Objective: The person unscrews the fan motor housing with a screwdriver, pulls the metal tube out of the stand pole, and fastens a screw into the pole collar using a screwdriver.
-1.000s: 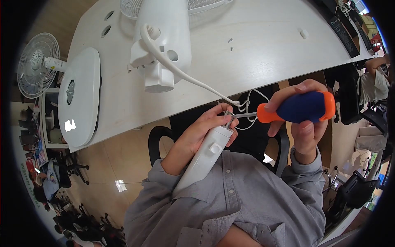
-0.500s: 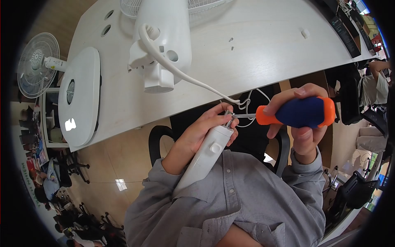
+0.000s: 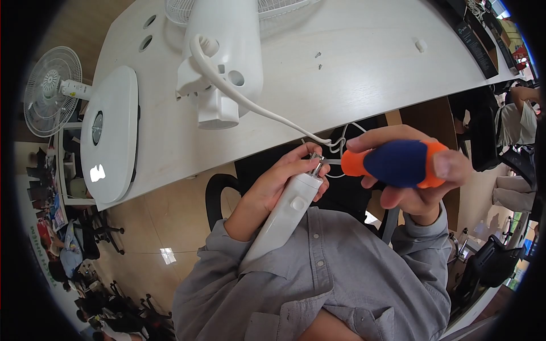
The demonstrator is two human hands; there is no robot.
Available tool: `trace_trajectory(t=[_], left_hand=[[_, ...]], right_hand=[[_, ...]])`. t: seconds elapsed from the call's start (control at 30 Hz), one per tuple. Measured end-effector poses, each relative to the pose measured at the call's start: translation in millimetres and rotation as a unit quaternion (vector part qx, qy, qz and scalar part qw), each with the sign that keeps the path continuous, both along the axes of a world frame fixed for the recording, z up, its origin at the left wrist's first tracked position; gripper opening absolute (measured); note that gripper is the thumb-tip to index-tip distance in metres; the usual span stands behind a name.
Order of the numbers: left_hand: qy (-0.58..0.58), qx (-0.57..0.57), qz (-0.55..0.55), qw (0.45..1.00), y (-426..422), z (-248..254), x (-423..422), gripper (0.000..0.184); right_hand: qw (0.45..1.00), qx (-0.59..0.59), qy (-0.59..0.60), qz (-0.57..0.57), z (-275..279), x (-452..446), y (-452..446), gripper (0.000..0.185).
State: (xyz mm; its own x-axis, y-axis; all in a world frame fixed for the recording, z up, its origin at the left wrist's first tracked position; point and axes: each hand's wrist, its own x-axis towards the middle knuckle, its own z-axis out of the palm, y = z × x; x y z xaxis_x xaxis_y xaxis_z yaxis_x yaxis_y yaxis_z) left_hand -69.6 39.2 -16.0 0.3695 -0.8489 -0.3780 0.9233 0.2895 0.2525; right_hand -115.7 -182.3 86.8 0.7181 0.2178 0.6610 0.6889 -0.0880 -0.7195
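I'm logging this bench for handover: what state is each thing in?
White pole: tilted, left hand gripping its metal end
Screwdriver: in right hand, shaft toward metal end
Fan body: on table, cord attached
Base: flat on table, no pole fitted
Small screws: loose on table
Background fan: grille fitted; spinning unclear

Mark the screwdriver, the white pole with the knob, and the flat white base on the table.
Screwdriver (image 3: 395,163): head view, on the navy part of its handle.
White pole (image 3: 277,219): head view, on its side, below the knob.
Flat white base (image 3: 116,136): head view, on its broad face.
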Motion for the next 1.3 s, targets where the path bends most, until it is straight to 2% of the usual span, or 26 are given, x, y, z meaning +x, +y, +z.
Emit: trace_trajectory(t=[0.1, 0.27, 0.43, 0.53, 0.7, 0.83, 1.0, 1.1, 1.17, 1.23, 1.3], left_hand=[[0.004, -0.02, 0.01, 1.0, 1.0, -4.2, -1.0, 0.024], [-0.026, 0.023, 0.036, 0.999, -3.0, 10.6, -6.1, 0.022], [-0.018, 0.035, 0.031, 0.999, -3.2, 10.0, -4.7, 0.021], [-0.024, 0.002, 0.011, 1.0, -1.5, -3.8, -0.7, 0.021], [-0.023, -0.019, 0.002, 1.0, -1.4, -12.8, 0.9, 0.021], [0.01, 0.07, 0.037, 0.997, -3.7, 10.7, -5.3, 0.018], [0.021, -0.004, -0.005, 1.0, -1.1, -17.6, 1.9, 0.016], [0.011, 0.004, -0.01, 1.0, -1.3, -16.0, 3.4, 0.017], [-0.022, 0.049, 0.003, 0.999, -4.8, -5.4, 0.7, 0.018], [-0.019, 0.038, -0.015, 0.999, -2.0, -10.3, 3.3, 0.018], [-0.021, 0.025, 0.016, 0.999, -6.2, -8.7, -2.3, 0.018]], right_hand=[[0.997, -0.036, -0.061, -0.01, 11.3, 7.5, 2.6, 0.049], [0.989, -0.139, 0.008, -0.06, 36.4, -4.9, 2.8, 0.051], [0.978, -0.207, -0.021, -0.025, 49.9, -0.9, 3.2, 0.038], [0.979, -0.201, -0.025, -0.03, 59.1, 6.4, 8.7, 0.03], [0.978, -0.163, -0.107, -0.076, 45.7, 14.6, 14.8, 0.018], [0.982, -0.142, -0.115, -0.044, 40.7, 13.6, 6.6, 0.027], [0.986, -0.116, -0.1, -0.063, 47.3, 16.1, 12.7, 0.031], [0.985, -0.14, -0.088, -0.044, 45.6, 14.3, 11.6, 0.031], [0.978, -0.16, -0.135, -0.023, 44.4, 20.1, 2.4, 0.028], [0.975, -0.172, -0.139, -0.018, 45.5, 19.6, -0.7, 0.025], [0.978, -0.174, -0.115, -0.031, 50.1, 19.0, -0.1, 0.024]])
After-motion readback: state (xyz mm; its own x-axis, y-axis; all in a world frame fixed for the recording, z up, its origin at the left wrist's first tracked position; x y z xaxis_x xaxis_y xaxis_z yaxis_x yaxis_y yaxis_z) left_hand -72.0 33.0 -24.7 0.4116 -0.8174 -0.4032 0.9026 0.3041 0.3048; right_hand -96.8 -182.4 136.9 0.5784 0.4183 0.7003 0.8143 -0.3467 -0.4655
